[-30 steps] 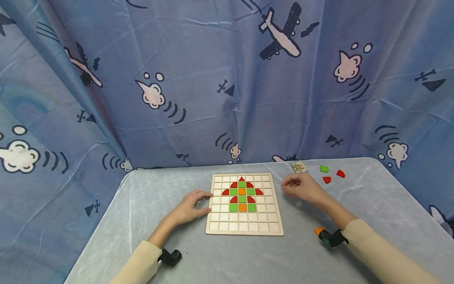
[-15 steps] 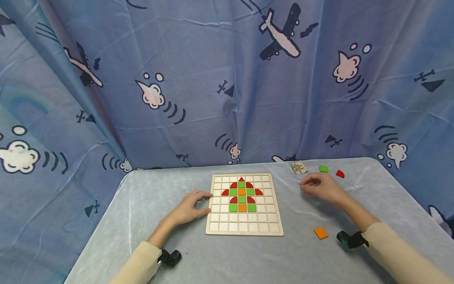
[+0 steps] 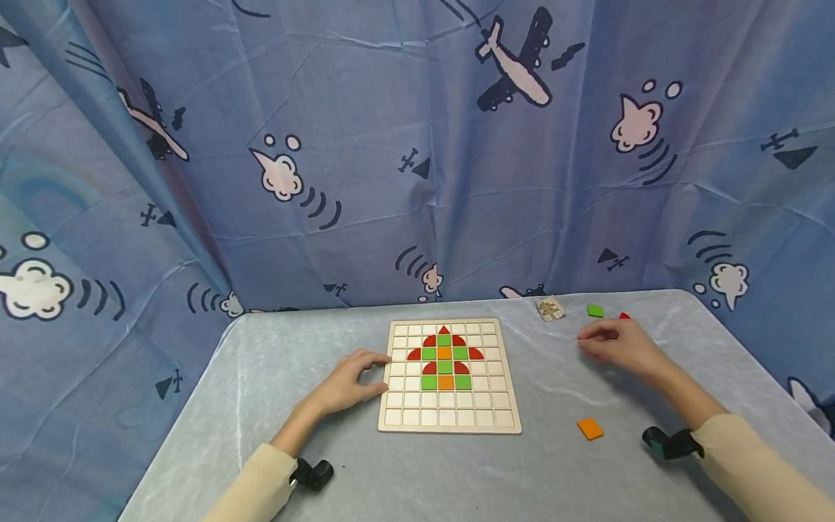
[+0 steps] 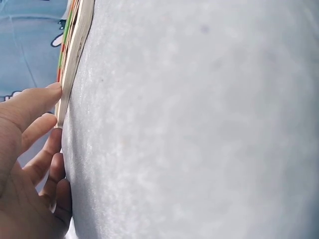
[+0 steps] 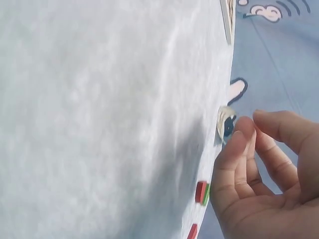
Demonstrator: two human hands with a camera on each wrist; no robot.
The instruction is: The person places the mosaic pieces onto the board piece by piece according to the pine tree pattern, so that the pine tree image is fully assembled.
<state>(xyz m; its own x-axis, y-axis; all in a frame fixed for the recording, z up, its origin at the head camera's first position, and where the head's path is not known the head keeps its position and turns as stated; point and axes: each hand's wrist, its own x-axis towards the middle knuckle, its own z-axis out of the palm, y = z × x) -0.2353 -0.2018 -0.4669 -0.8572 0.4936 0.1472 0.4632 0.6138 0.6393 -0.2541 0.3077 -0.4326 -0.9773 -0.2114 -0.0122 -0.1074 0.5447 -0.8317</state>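
Observation:
My left hand (image 3: 349, 380) rests at the left edge of a wooden grid board (image 3: 450, 419), thumb and fingertips touching its side; the left wrist view shows this contact too. On the board, green and orange squares (image 3: 445, 382), red quarter-rounds (image 3: 477, 354) and a red triangle (image 3: 444, 330) form a figure. Right of the board, my right hand (image 3: 626, 343) hovers over the table, fingers loosely bent, with nothing visible between them. Beyond it lie a green square (image 3: 595, 310) and a red piece (image 3: 625, 316), partly covered in the head view. Two red pieces show in the right wrist view.
An orange square tile (image 3: 590, 428) lies on the table right of the board. A small patterned square (image 3: 550, 309) sits near the table's back edge. A blue curtain (image 3: 365, 145) with printed planes hangs behind the grey table (image 3: 313, 319).
My right hand has moved right, away from the board, and now covers a red piece and part of another. The orange tile has come into full view. My left hand has stayed put.

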